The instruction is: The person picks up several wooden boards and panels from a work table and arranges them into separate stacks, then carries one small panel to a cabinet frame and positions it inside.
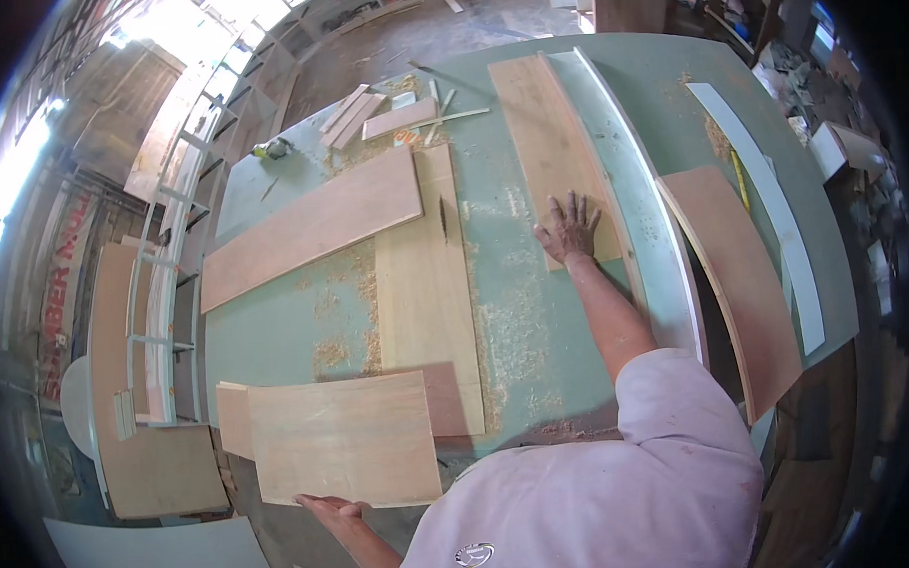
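My left hand (334, 506) supports the near edge of a short plywood panel (343, 438), its palm turned up and some fingers hidden beneath. The panel overhangs the near left edge of the green-topped worktable (516, 342). My right hand (570, 231) presses flat with spread fingers on a long plywood board (528, 124) at the table's right half. Between the hands lies another long pale plywood board (425, 307) with a thin dark tool (443, 218) on it. A reddish plywood board (317, 225) rests slantwise across its far end.
Right of my right arm are a pale straight rail (645, 157), a curved-looking plywood panel (739, 274) and a white strip (775, 205). Wood offcuts (400, 118) and a green power tool (272, 148) lie at the far left. Wood shavings (370, 309) litter the tabletop. Shelf frames (189, 203) stand left.
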Available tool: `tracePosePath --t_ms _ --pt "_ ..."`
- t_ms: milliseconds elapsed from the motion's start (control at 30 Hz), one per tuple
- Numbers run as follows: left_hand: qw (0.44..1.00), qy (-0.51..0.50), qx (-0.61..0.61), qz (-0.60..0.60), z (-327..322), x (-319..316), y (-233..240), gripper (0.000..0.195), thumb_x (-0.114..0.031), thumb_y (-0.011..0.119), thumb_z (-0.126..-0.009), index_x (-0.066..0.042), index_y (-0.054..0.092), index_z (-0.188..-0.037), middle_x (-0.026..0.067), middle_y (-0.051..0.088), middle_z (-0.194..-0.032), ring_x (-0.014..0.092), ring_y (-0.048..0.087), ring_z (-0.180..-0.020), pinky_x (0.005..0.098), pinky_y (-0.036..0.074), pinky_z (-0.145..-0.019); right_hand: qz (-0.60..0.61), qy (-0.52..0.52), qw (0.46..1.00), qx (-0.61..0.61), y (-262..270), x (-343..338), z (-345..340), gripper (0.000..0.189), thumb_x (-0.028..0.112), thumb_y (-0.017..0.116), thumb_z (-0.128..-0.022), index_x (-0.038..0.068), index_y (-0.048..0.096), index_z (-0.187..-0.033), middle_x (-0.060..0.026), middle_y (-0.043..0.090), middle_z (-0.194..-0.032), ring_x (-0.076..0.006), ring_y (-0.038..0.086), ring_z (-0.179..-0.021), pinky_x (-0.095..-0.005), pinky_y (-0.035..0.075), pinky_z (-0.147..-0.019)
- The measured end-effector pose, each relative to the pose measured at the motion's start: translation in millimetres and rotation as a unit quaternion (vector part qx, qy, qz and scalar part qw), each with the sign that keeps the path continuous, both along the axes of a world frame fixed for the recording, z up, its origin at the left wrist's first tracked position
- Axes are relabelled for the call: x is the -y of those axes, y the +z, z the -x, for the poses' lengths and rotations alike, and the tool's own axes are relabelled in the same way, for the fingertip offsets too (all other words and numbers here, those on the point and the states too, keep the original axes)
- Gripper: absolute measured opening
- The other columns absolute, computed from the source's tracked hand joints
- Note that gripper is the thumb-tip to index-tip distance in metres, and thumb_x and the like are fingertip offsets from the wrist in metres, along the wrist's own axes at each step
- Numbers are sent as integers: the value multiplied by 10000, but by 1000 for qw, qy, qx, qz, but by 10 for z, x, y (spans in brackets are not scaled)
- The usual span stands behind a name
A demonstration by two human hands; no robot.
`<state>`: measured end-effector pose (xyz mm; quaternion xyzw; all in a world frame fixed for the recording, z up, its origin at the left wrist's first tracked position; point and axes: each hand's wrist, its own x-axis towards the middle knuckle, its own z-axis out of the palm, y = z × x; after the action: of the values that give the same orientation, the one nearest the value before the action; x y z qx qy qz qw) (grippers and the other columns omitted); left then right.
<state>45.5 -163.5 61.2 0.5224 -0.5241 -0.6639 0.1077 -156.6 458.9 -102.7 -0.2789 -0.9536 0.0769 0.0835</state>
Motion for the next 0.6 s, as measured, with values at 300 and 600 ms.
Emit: tracePosePath --t_ms 300,600 --pt "794 -445 -414 18 676 -606 -200 995 -874 213 -878 -185 231 -1595 91 202 -1657 364 278 -1453 580 260 -1143 26 -18 999 -8 -2 530 -1186 822 624 531 -877 207 357 -1563 -178 207 -1652 -395 107 -1538 -707 -5 -1175" --pt "842 -303 -202 -399 1454 -932 -781 802 -707 270 -963 -141 373 -1523 90 385 -1575 325 361 -1435 553 315 -1172 43 -21 999 22 110 1378 -2577 836 630 542 -886 238 308 -1586 -132 183 -1671 -352 104 -1549 -664 -21 -1199"
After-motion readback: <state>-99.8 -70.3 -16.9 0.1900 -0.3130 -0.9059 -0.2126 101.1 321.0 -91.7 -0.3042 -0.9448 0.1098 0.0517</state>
